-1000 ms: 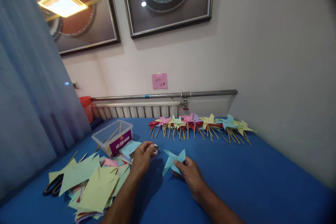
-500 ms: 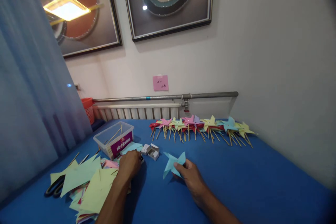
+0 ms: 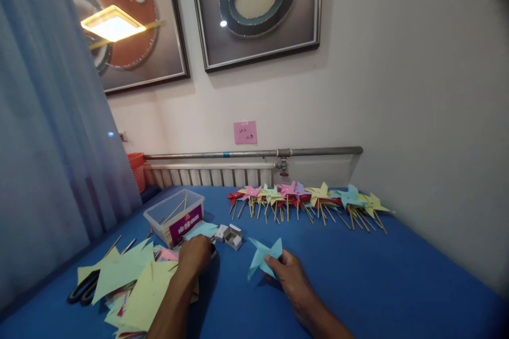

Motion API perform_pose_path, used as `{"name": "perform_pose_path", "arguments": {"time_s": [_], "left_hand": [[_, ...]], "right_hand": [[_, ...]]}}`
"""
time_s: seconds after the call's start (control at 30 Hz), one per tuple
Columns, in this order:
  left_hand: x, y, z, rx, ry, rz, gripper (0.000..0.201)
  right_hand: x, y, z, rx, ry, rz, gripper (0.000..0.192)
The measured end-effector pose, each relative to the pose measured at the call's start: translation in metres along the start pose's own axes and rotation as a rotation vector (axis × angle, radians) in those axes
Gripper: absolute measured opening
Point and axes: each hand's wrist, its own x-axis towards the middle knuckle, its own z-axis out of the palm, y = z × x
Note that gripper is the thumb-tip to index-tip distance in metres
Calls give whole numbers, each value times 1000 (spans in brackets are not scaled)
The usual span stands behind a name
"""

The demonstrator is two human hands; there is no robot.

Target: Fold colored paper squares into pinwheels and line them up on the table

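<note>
Between the thumb and fingers of my right hand (image 3: 292, 278) is a light-blue paper pinwheel (image 3: 262, 258), its folded blades facing up, with no stick visible on it. My left hand (image 3: 195, 255) reaches down beside the paper pile, its fingers curled and mostly hidden under the hand. A small dark object (image 3: 213, 250) shows at its fingertips, too covered to name. Just beyond that hand lie a light-blue paper sheet (image 3: 202, 229) and a small open white box (image 3: 233, 238), with a second small white box (image 3: 221, 232) against it.
A clear plastic tub (image 3: 175, 216) holding thin sticks stands at back left. Coloured paper sheets (image 3: 147, 294) and black-handled scissors (image 3: 84, 288) lie at front left. Finished pinwheels (image 3: 318, 194) on sticks line the back of the blue table (image 3: 382, 286), near the wall pipe (image 3: 322, 151).
The view has tilted up slightly, so everything sits a little lower. Both hands keep nearly the same places, and the pinwheel stays in my right hand.
</note>
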Motion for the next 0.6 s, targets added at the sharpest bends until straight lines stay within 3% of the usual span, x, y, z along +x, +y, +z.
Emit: {"name": "perform_pose_path", "arguments": {"time_s": [0.3, 0.6], "left_hand": [[1, 0, 1, 22, -22, -17, 34], [1, 1, 1, -41, 110, -67, 30]], "right_hand": [[-7, -13, 2, 2, -12, 23, 37], [-14, -22, 2, 6, -18, 27, 33]]}}
